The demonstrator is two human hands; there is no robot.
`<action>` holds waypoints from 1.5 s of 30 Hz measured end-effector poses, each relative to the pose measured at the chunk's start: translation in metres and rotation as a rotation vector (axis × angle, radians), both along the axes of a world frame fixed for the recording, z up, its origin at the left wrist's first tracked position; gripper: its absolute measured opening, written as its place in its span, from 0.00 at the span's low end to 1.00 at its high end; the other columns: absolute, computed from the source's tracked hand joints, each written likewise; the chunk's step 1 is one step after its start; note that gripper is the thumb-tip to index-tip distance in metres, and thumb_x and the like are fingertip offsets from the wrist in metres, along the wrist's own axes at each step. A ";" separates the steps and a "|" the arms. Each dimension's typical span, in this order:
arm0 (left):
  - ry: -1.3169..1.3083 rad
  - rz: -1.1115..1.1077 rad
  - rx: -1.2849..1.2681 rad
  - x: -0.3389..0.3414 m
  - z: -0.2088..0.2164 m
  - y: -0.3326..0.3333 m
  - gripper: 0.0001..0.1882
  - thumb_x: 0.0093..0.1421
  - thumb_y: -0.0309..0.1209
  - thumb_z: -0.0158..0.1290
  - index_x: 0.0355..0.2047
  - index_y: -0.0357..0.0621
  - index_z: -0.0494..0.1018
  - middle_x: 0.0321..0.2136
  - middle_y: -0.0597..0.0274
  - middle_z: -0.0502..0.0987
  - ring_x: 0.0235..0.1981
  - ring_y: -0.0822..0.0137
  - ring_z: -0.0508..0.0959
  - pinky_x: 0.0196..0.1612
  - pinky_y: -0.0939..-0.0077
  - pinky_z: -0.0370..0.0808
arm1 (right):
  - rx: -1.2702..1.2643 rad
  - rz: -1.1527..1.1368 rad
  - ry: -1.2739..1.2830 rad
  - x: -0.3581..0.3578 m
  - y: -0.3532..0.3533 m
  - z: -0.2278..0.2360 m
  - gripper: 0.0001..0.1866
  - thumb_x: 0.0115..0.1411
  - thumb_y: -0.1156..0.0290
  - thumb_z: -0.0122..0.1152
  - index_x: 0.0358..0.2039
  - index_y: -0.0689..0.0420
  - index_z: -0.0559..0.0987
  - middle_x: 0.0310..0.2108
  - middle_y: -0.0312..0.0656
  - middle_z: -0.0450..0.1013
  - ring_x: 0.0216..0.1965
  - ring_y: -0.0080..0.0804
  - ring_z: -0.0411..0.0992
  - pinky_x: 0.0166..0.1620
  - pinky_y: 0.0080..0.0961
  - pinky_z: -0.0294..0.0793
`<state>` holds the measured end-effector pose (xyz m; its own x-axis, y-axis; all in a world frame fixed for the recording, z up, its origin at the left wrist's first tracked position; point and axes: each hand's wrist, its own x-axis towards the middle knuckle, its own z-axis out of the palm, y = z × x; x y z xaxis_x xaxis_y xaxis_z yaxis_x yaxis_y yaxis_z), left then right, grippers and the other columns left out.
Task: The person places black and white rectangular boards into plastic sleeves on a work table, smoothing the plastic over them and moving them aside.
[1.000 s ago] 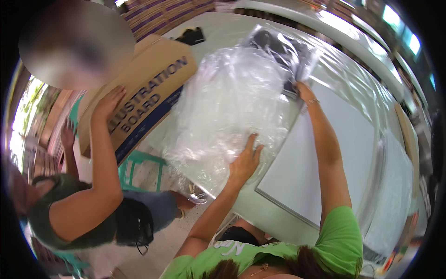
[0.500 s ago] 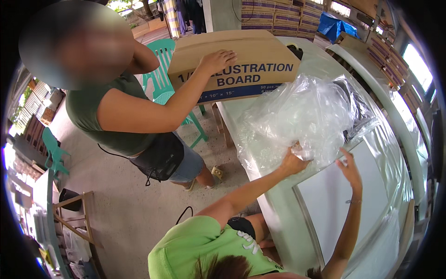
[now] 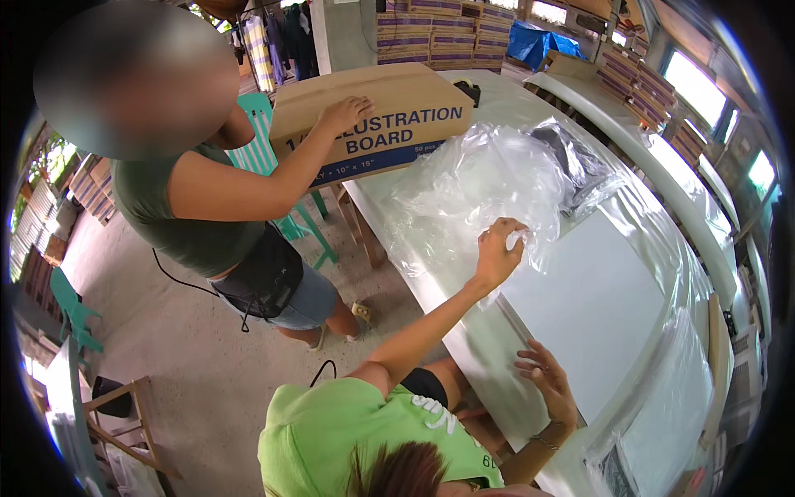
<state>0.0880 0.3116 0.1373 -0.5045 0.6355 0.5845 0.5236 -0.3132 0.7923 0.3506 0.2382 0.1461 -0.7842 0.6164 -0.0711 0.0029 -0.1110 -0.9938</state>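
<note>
My left hand (image 3: pixel 500 251) pinches the near edge of a crumpled clear plastic bag (image 3: pixel 472 178), which lies bunched on the table. The thumb and fingertips meet on the film. Close to me, my right hand (image 3: pixel 548 383) hovers at the left edge of a large white board (image 3: pixel 592 282), with its fingers apart and holding nothing. I cannot tell whether the fingertips touch the board. It lies flat, seemingly on others, with its far edge near the bag.
A co-worker in a dark green shirt (image 3: pixel 224 207) stands at left, one hand on a cardboard box (image 3: pixel 373 124) at the table corner. A green chair (image 3: pixel 261 137) is behind. More clear film (image 3: pixel 662 398) lies at right. Stacked boxes (image 3: pixel 443 37) stand at the back.
My right hand has come back from the board's far edge to its near left edge. My left hand has shifted slightly away from me with the plastic. The view has turned rightward.
</note>
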 end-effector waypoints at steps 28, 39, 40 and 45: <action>-0.389 -0.721 -0.277 0.017 0.089 -0.095 0.20 0.67 0.43 0.41 0.45 0.38 0.70 0.17 0.78 0.53 0.16 0.84 0.52 0.18 0.88 0.49 | 0.331 -1.183 0.149 -0.018 -0.035 0.060 0.08 0.60 0.69 0.59 0.28 0.60 0.74 0.16 0.23 0.59 0.19 0.09 0.52 0.21 0.14 0.48; -0.420 -0.987 -0.282 0.052 0.094 -0.107 0.45 0.54 0.71 0.36 0.56 0.44 0.62 0.35 0.64 0.67 0.33 0.73 0.72 0.36 0.80 0.70 | 0.853 -1.509 0.002 -0.015 -0.033 0.067 0.07 0.58 0.73 0.62 0.27 0.61 0.74 0.13 0.29 0.60 0.17 0.13 0.53 0.21 0.14 0.52; -0.424 -0.945 -0.314 0.058 0.096 -0.103 0.44 0.54 0.68 0.41 0.57 0.45 0.60 0.37 0.63 0.66 0.34 0.72 0.72 0.36 0.78 0.71 | 0.888 -1.517 -0.008 -0.019 -0.034 0.070 0.07 0.57 0.73 0.62 0.27 0.61 0.74 0.13 0.30 0.60 0.16 0.13 0.54 0.21 0.14 0.53; -0.404 -0.939 -0.129 0.078 0.091 -0.104 0.48 0.48 0.53 0.62 0.61 0.47 0.52 0.44 0.55 0.63 0.39 0.65 0.72 0.39 0.74 0.73 | 0.924 -1.427 0.034 -0.027 -0.033 0.070 0.06 0.56 0.75 0.63 0.28 0.62 0.75 0.13 0.31 0.62 0.17 0.14 0.55 0.21 0.15 0.55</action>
<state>0.1662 0.2077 0.2283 0.0848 0.9207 0.3809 -0.2010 -0.3586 0.9116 0.3233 0.2047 0.2160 0.3953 0.6034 0.6925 0.3985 0.5666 -0.7212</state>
